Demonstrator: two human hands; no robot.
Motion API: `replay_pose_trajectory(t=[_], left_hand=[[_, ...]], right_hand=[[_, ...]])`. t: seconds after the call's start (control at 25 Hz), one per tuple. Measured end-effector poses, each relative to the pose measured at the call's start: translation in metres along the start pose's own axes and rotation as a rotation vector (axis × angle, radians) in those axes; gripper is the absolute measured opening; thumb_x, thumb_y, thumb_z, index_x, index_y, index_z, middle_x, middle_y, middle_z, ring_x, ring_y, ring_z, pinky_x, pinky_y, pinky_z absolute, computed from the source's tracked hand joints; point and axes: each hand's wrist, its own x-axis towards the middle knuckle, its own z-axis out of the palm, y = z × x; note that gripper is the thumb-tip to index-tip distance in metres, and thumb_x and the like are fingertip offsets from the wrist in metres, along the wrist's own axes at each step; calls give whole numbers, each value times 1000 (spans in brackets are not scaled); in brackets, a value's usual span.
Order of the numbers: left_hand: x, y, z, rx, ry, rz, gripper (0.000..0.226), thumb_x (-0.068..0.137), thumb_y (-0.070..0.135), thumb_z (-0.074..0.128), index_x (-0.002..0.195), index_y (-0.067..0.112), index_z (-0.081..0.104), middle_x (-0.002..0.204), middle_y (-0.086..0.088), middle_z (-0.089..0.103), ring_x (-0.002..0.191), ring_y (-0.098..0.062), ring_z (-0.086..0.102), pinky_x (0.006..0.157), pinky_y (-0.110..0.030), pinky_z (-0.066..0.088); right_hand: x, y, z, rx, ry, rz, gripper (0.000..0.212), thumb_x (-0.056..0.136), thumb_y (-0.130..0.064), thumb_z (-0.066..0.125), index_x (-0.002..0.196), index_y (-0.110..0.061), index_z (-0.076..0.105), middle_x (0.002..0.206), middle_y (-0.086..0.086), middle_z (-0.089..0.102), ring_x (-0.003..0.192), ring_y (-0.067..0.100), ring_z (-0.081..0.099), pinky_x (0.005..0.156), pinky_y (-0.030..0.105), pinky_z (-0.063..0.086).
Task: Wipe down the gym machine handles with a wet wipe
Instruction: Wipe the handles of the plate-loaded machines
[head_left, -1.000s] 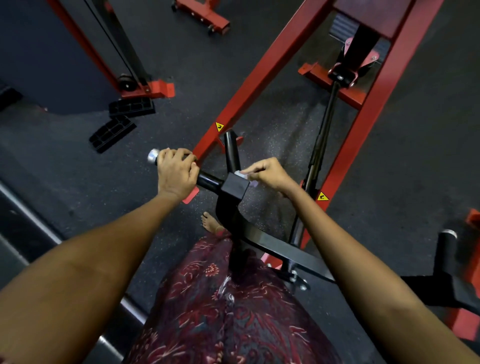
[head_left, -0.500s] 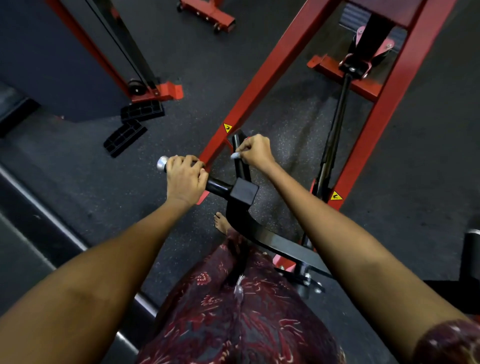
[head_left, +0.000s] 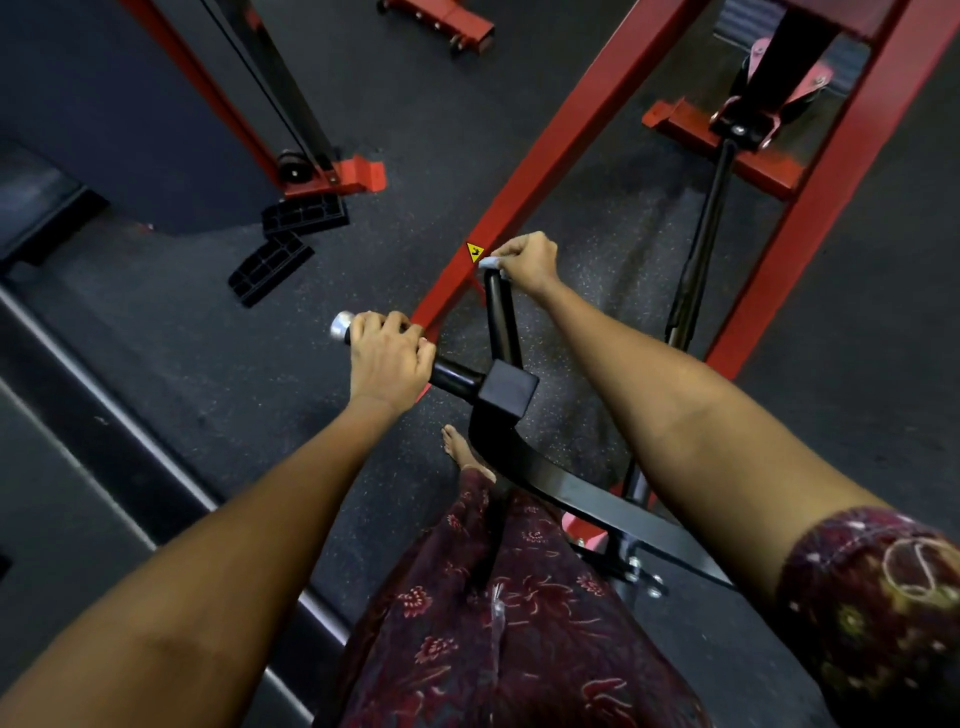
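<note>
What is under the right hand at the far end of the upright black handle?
A pale wet wipe peeks out beneath the right hand, pressed on the tip of the upright handle. The rest of the wipe and the handle's end cap are covered by the fingers.

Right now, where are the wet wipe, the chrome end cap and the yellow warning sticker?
wet wipe (head_left: 488, 263), head view, pale corner showing beside the right hand's fingers.
chrome end cap (head_left: 341, 327), head view, rounded end face of the side handle.
yellow warning sticker (head_left: 474, 252), head view, centre of the label.
</note>
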Motion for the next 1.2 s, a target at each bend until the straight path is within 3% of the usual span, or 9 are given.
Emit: replay_pose_trajectory(t=[0.16, 0.24, 0.36, 0.44, 0.68, 0.8, 0.88, 1.08, 1.2], left_hand=[[-1, 3, -2, 6, -8, -31, 57, 86, 31, 21, 75, 3, 69, 84, -14, 64, 84, -33, 51, 87, -44, 33], [-1, 4, -1, 4, -5, -37, 55, 85, 30, 23, 74, 3, 70, 83, -15, 64, 83, -34, 51, 87, -44, 33], [-1, 4, 0, -6, -21, -34, 53, 85, 29, 25, 74, 3, 71, 83, -14, 65, 84, -33, 52, 88, -44, 33], [-1, 4, 0, -10, -15, -24, 54, 84, 29, 25, 74, 3, 72, 82, -14, 65, 83, -33, 53, 89, -44, 33], [-6, -1, -12, -88, -112, 54, 49, 84, 27, 28, 70, 2, 67, 75, -18, 64, 74, -35, 54, 82, -44, 38], [-5, -10, -17, -98, -125, 170, 53, 92, 33, 24, 82, 3, 66, 84, -19, 67, 82, -38, 56, 86, -45, 37], [0, -19, -19, -111, -183, 238, 45, 98, 36, 29, 103, 6, 63, 104, -15, 65, 99, -37, 54, 94, -45, 30], [11, -53, -22, -127, -214, 359, 45, 99, 42, 33, 125, 9, 49, 126, -11, 52, 120, -29, 45, 110, -49, 13], [18, -80, -26, -153, -239, 345, 45, 100, 40, 33, 129, 10, 48, 133, -10, 47, 126, -28, 41, 112, -50, 10]], right_hand=[[-18, 14, -9, 153, -14, 135, 10, 74, -15, 78, 74, -8, 71, 36, -13, 53, 34, -6, 44, 46, 9, 42], [-29, 24, -12, 231, -27, 202, 3, 76, -6, 72, 74, -5, 71, 40, -9, 55, 38, 0, 46, 45, 14, 40], [-55, 28, -13, 278, -22, 214, 12, 77, -1, 68, 83, 9, 69, 53, 3, 57, 45, 8, 46, 46, 18, 39], [-71, 27, -16, 312, -40, 181, 9, 77, -2, 70, 80, 7, 69, 54, 5, 58, 47, 9, 46, 47, 18, 41], [-112, 4, -29, -2, -18, 69, 14, 75, -7, 73, 88, -4, 74, 58, 4, 67, 58, 6, 55, 49, 8, 44], [-125, -22, -32, -117, -120, 122, 13, 75, -6, 72, 87, -4, 74, 68, 7, 69, 63, 10, 56, 50, 14, 44], [-138, -37, -33, -77, -31, 107, 8, 74, -11, 74, 81, -7, 74, 77, 14, 71, 67, 9, 55, 52, 17, 42], [-196, -52, -3, 24, 395, 64, 17, 76, -28, 76, 82, -12, 74, 55, -1, 61, 37, -8, 48, 44, 3, 35], [-222, -51, 39, -84, 515, 64, 16, 80, -22, 73, 87, -8, 74, 64, 2, 64, 50, -8, 54, 47, 3, 33]])
